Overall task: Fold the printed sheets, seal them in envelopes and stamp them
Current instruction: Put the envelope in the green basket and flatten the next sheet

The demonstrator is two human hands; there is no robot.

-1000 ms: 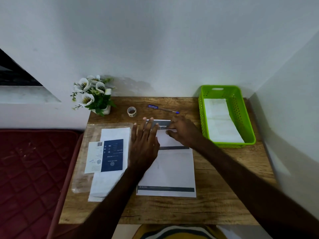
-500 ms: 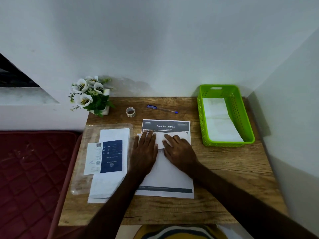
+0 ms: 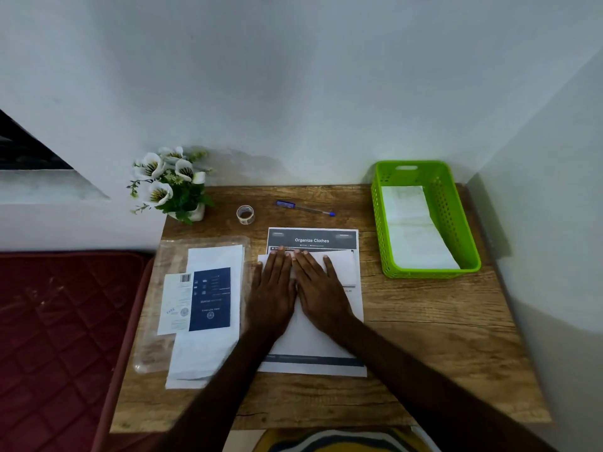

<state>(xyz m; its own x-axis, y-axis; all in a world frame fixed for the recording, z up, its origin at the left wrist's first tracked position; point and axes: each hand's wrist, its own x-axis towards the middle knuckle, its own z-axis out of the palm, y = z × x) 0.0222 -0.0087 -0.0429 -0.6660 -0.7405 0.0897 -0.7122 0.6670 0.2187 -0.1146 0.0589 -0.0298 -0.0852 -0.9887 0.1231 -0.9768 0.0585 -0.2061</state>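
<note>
A folded white sheet point(image 3: 342, 267) lies on top of a printed sheet point(image 3: 313, 239) headed "Organize Clothes" at the middle of the wooden desk. My left hand point(image 3: 272, 288) and my right hand point(image 3: 321, 288) lie side by side, flat, with straight fingers pressing on the folded sheet. To the left is a pile of white envelopes point(image 3: 212, 350) on a clear plastic sleeve, with a dark blue and white stamp card point(image 3: 202, 300) on top. A small roll of tape point(image 3: 245, 214) stands behind the sheets.
A green plastic basket point(image 3: 470, 256) with white envelopes in it stands at the back right. A blue pen point(image 3: 305, 208) lies near the wall. A pot of white flowers point(image 3: 173, 184) is at the back left corner. A red mattress point(image 3: 58, 321) lies left of the desk.
Both hands drew back from the sheet's top edge toward me, bringing the paper over into a fold, and now lie flat side by side on it.
</note>
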